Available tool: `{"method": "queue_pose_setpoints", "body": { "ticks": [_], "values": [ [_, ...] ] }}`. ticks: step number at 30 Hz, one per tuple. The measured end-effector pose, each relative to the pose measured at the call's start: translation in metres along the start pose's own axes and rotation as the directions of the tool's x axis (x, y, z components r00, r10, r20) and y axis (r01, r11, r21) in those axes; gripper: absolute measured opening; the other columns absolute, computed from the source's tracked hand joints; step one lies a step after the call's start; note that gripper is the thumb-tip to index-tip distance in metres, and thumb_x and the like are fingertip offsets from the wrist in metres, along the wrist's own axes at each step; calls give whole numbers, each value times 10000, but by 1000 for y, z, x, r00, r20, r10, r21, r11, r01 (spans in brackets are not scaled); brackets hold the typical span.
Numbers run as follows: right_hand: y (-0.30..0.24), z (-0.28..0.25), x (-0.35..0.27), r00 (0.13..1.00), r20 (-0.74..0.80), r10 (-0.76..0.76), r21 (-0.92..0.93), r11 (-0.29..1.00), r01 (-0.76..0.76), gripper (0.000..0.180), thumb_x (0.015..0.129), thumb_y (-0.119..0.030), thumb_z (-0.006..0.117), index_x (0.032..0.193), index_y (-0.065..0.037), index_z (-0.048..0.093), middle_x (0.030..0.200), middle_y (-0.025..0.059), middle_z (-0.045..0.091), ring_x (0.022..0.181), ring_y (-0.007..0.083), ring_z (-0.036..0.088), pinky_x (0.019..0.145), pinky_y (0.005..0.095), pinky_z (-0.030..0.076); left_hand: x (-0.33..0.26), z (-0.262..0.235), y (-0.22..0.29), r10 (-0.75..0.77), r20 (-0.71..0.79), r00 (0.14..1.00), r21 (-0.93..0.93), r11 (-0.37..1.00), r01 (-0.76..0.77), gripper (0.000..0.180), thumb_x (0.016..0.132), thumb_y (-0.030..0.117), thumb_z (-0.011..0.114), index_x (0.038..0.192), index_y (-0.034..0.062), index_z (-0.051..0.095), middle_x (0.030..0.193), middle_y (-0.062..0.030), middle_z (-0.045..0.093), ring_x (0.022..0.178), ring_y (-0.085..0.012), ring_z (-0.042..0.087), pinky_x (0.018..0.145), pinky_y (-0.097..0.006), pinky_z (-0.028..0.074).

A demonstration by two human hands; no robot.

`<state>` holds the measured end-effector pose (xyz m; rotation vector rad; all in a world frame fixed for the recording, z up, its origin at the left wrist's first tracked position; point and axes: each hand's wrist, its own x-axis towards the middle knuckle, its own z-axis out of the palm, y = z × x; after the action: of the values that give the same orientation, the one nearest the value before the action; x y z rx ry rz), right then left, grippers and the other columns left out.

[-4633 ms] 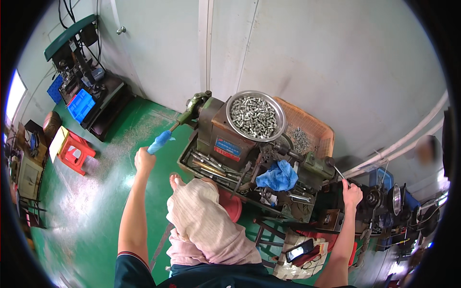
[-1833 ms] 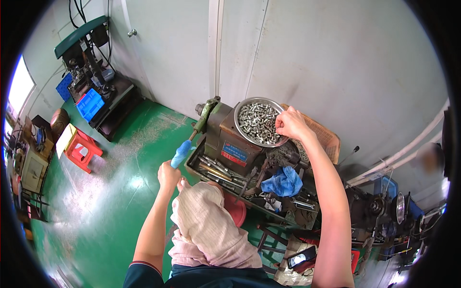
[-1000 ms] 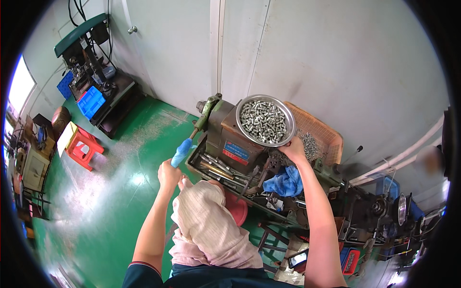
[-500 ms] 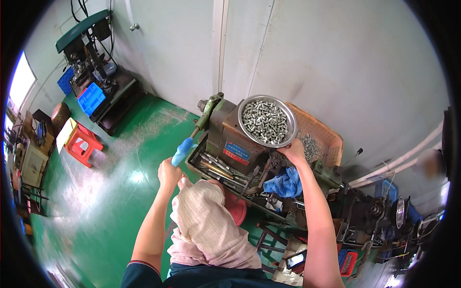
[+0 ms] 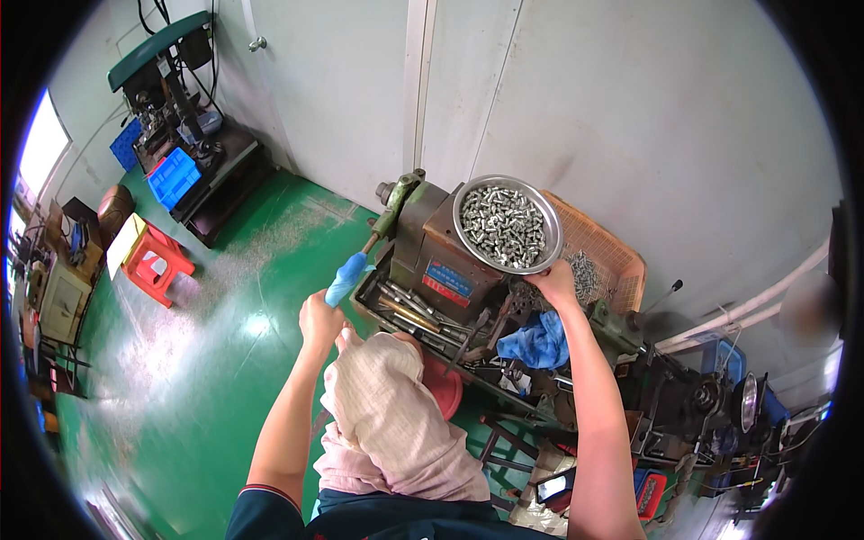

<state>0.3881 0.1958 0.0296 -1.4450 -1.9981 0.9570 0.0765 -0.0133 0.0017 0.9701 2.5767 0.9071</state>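
Note:
My left hand (image 5: pixel 321 318) is closed round the lower end of a lever handle (image 5: pixel 346 277) wrapped in blue material. The lever runs up to a green-grey bench machine (image 5: pixel 416 236). On top of that machine rests a round metal bowl (image 5: pixel 464 245) filled with small silvery metal parts (image 5: pixel 502 225). My right hand (image 5: pixel 554 281) is at the machine's working end, just below the bowl's near right rim. Its fingers are bent together, and what they hold is too small or hidden to make out. Beside my right forearm lies a crumpled blue cloth (image 5: pixel 535 342).
Behind my right hand, an orange plastic basket (image 5: pixel 621 270) holds more metal parts. Tools and rods lie in the machine's tray (image 5: pixel 409 317). A red basin (image 5: pixel 441 387) sits beneath. Leftward are a red stool (image 5: pixel 160 270) and a drill press (image 5: pixel 166 99); a wall (image 5: pixel 648 117) rises behind.
The view has shifted slightly. My left hand still grips the wrapped lever, and my right hand stays below the bowl with little visible movement.

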Motion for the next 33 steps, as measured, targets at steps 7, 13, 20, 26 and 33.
{"method": "queue_pose_setpoints", "body": {
  "ticks": [7,13,20,26,33],
  "values": [
    [17,6,7,997,-33,-65,-23,998,64,175,599,-47,654,768,-18,618,705,72,628,644,129,596,599,234,438,1,-1,1,4,2,1000,-5,1000,-4,199,634,65,487,789,69,612,709,-179,581,723,-346,559,649,-408,433],
    [5,6,2,994,-57,-89,58,994,92,167,606,-56,646,765,-14,619,701,80,627,638,140,597,597,239,439,14,-4,-5,32,-39,999,81,996,-29,201,625,64,496,788,76,613,718,-179,581,727,-347,558,647,-414,435],
    [14,-28,17,981,-119,-153,-283,952,114,163,628,-171,634,755,-69,629,713,122,614,665,244,597,635,323,454,62,-25,-26,38,-94,995,251,968,-13,173,634,77,506,769,76,613,747,-177,583,742,-351,551,643,-415,434],
    [62,-134,9,928,-367,59,-675,670,-309,183,701,-282,577,750,-110,620,899,90,579,983,249,458,785,409,370,66,-23,-33,89,-63,994,271,960,-69,179,625,73,505,768,67,613,737,-186,580,740,-352,552,648,-416,433],
    [152,-207,-86,831,-554,47,-698,518,-494,369,792,-406,443,877,-70,571,1117,53,472,1155,240,314,898,470,247,72,-17,-43,133,-40,990,222,968,-120,148,640,100,519,744,43,608,716,-208,567,724,-370,544,638,-420,427]
  ]
}}
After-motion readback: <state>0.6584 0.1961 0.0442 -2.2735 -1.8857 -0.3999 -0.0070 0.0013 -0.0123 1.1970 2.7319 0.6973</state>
